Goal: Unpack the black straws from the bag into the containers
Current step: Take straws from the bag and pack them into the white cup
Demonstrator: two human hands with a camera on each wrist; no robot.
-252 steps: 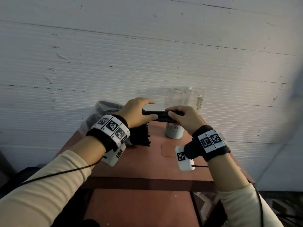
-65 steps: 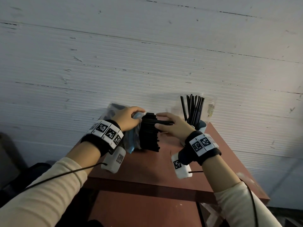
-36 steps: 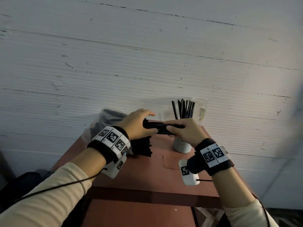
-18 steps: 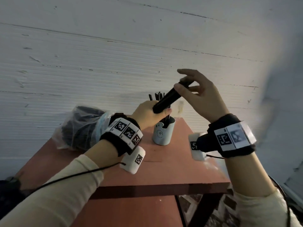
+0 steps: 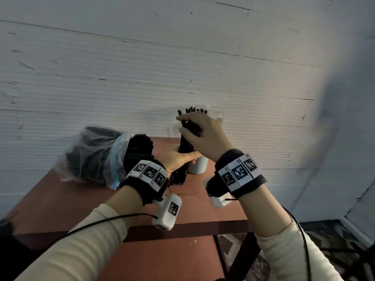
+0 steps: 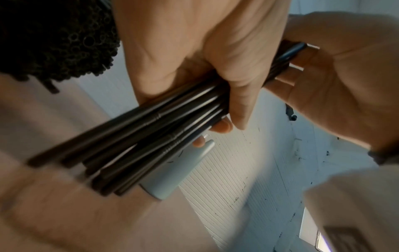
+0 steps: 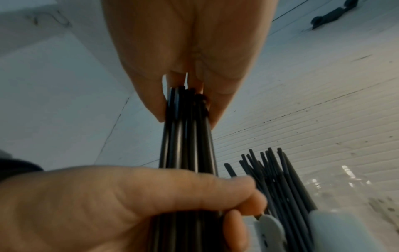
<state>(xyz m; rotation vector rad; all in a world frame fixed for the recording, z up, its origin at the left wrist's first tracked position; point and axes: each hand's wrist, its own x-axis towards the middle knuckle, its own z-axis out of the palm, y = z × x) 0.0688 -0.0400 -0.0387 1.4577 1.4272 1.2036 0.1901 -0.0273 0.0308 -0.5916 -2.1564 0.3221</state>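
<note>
A bundle of black straws stands nearly upright beside the pale blue cup at the table's far edge. My left hand grips the bundle's lower part, and my right hand pinches its top. The cup holds several more black straws. A clear plastic bag full of black straws lies at the far left, with a stack of straw ends poking from its mouth.
The red-brown table has bare surface in front of the bag and the cup. A ribbed white wall stands right behind it. A clear container stands next to the cup. The table's right edge drops to the floor.
The bundle has swung from a raised slant to nearly upright and come down beside the cup. My right hand has dropped with its top end. My left hand stays on the lower part.
</note>
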